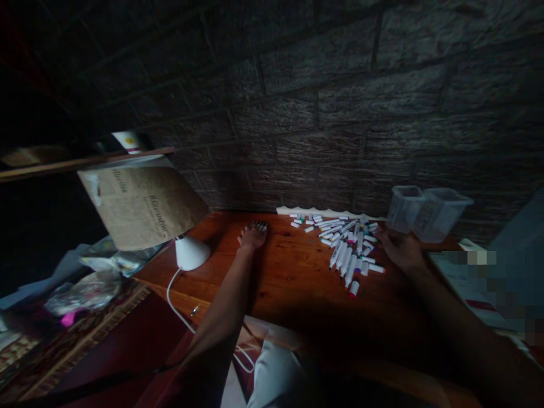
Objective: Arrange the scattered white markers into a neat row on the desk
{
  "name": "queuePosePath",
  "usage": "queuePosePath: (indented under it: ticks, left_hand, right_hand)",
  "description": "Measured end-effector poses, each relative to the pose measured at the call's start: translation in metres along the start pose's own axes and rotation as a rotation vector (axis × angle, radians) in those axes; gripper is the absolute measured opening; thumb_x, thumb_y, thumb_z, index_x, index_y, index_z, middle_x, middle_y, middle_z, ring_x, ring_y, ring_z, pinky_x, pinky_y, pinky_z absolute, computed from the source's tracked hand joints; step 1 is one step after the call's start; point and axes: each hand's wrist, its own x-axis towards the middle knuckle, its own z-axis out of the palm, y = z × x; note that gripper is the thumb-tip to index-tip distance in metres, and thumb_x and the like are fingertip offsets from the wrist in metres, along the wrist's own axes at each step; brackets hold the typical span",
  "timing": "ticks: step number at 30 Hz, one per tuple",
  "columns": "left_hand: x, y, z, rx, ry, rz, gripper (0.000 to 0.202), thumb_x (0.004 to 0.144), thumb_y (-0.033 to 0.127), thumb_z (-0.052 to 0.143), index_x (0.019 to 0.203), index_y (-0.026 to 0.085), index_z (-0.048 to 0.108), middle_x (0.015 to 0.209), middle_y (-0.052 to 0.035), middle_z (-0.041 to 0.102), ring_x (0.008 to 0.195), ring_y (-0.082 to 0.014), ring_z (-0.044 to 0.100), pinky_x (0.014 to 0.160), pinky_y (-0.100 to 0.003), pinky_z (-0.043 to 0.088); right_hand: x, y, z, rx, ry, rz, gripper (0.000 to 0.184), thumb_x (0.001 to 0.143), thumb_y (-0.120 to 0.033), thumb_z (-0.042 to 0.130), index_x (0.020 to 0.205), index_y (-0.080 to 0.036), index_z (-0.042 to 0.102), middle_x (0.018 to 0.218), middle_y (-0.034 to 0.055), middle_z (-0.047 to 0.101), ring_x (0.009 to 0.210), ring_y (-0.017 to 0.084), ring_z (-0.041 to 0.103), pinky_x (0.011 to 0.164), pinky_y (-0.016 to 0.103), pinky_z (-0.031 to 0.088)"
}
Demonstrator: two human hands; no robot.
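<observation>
A pile of white markers lies on the wooden table, with loose caps scattered among them. One cap with a red end is nearest the table's front. My left hand rests on the tabletop left of the pile, fingers stretched forward and apart, holding nothing that I can see. At the pile's right edge is my right hand, its fingers extended toward the markers. Dim light blurs its fingertips, and I cannot tell whether they touch a marker.
Two clear plastic containers stand at the back right by the brick wall. A white scalloped strip runs behind the markers. On the left is a lamp with a paper shade, its white cord hanging over the table edge.
</observation>
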Motion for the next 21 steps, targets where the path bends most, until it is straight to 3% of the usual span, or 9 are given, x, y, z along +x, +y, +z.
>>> queuePosePath:
  ticks: [6,11,13,15,18,21]
  left_hand:
    - [0.002,-0.001,0.0,-0.013,-0.009,-0.028,0.067,0.085,0.057,0.041,0.142,0.022,0.037,0.149,-0.0184,0.037,0.135,-0.0375,0.036,0.099,-0.052,0.037]
    - [-0.004,0.011,-0.002,0.005,0.06,0.018,0.069,0.084,0.056,0.047,0.141,0.018,0.04,0.148,-0.0196,0.038,0.138,-0.0384,0.03,0.106,-0.053,0.03]
    - [-0.01,0.022,-0.001,-0.029,0.129,0.158,0.063,0.086,0.052,0.048,0.139,0.018,0.044,0.144,-0.0177,0.044,0.136,-0.0352,0.034,0.109,-0.049,0.029]
    - [-0.018,0.036,0.003,-0.128,0.151,0.388,0.053,0.09,0.047,0.046,0.136,0.02,0.049,0.137,-0.0127,0.053,0.13,-0.0289,0.044,0.108,-0.041,0.033]
    - [-0.032,0.057,0.011,-0.327,0.061,0.72,0.041,0.092,0.042,0.045,0.126,0.022,0.058,0.128,-0.0068,0.062,0.118,-0.0221,0.056,0.102,-0.032,0.04]
    - [-0.043,0.071,0.018,-0.444,-0.006,0.929,0.033,0.091,0.04,0.049,0.111,0.019,0.065,0.112,-0.007,0.069,0.102,-0.0206,0.064,0.091,-0.03,0.047]
  right_hand:
    - [0.0,-0.001,0.007,-0.033,-0.081,-0.02,0.04,0.089,-0.047,0.046,0.085,-0.019,0.075,0.084,0.01,0.075,0.08,0.027,0.069,0.068,0.035,0.048]
    - [-0.003,-0.009,0.002,-0.047,-0.071,-0.059,0.039,0.09,-0.044,0.046,0.087,-0.017,0.074,0.083,0.0111,0.074,0.079,0.027,0.07,0.068,0.035,0.049]
    - [-0.008,-0.019,0.001,-0.035,-0.081,-0.121,0.035,0.091,-0.041,0.047,0.094,-0.018,0.073,0.092,0.0093,0.074,0.084,0.024,0.069,0.074,0.033,0.05]
    - [-0.016,-0.033,0.005,-0.013,-0.118,-0.207,0.029,0.089,-0.039,0.051,0.098,-0.021,0.071,0.097,0.0049,0.074,0.084,0.019,0.068,0.076,0.029,0.05]
    - [-0.032,-0.059,0.018,0.019,-0.205,-0.516,0.027,0.091,-0.035,0.051,0.102,-0.02,0.07,0.102,0.0061,0.071,0.09,0.019,0.065,0.083,0.03,0.049]
    - [-0.044,-0.077,0.029,-0.028,-0.256,-0.709,0.023,0.091,-0.03,0.053,0.101,-0.019,0.071,0.104,0.0075,0.071,0.1,0.022,0.062,0.091,0.036,0.046]
